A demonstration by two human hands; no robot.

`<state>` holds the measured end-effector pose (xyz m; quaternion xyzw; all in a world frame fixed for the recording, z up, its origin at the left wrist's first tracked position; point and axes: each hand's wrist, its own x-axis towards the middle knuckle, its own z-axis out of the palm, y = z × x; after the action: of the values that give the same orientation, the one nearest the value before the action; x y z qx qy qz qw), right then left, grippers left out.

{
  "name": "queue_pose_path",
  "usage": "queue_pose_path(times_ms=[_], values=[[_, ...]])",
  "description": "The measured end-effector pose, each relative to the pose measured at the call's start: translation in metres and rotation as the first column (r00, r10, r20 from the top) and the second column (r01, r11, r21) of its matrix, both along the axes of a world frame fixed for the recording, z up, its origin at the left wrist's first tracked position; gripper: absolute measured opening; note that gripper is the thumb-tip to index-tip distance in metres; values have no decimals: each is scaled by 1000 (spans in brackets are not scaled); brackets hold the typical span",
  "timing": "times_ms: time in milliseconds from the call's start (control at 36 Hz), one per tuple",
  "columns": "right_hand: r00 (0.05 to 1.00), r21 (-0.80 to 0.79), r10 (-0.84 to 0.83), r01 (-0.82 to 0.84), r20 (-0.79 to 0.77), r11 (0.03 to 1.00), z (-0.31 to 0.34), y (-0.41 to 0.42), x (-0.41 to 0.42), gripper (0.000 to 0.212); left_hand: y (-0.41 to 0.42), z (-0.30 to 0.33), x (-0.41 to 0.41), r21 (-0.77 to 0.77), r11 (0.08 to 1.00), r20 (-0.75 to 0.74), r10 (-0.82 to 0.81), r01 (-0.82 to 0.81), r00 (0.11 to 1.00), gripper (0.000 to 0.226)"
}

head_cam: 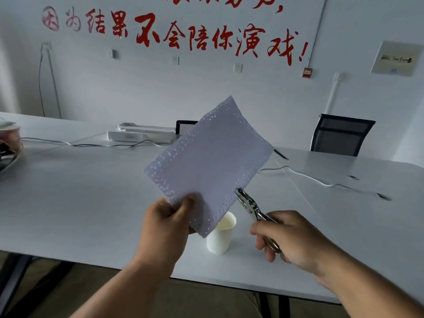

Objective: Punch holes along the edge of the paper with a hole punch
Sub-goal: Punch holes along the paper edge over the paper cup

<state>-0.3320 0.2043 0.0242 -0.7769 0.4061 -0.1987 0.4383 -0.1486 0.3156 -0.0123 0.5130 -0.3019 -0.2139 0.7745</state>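
Note:
A white sheet of paper [211, 154] is held up above the table, tilted, with rows of small holes along its left, top and lower right edges. My left hand [167, 223] pinches its lower corner. My right hand [286, 237] grips the handles of a small metal hole punch [249, 204]. The punch's jaws sit on the paper's lower right edge.
A white paper cup [220, 237] stands on the white table [80, 203] just below the paper. White cables [321, 182] run across the table. A power strip [140, 134] lies at the back. Two black chairs [339, 136] stand behind the table.

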Motion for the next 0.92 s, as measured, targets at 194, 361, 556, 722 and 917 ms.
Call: queue_pose_path(times_ms=[194, 361, 556, 722, 917], values=[[1000, -8, 10, -10, 6, 1000, 0, 1, 8, 24, -1, -3, 4, 9, 1000, 10, -23, 23, 1000, 25], [1000, -5, 22, -22, 15, 1000, -3, -1, 12, 28, -1, -4, 4, 12, 1000, 16, -22, 22, 1000, 27], [999, 7, -6, 5, 44, 1000, -9, -5, 16, 47, -3, -9, 5, 11, 1000, 21, -28, 28, 999, 27], [1000, 2, -9, 9, 27, 1000, -10, -9, 16, 51, -6, -12, 8, 16, 1000, 16, -14, 14, 1000, 26], [1000, 23, 0, 0, 3, 1000, -14, -13, 17, 45, -10, -15, 8, 32, 999, 20, -20, 20, 1000, 30]])
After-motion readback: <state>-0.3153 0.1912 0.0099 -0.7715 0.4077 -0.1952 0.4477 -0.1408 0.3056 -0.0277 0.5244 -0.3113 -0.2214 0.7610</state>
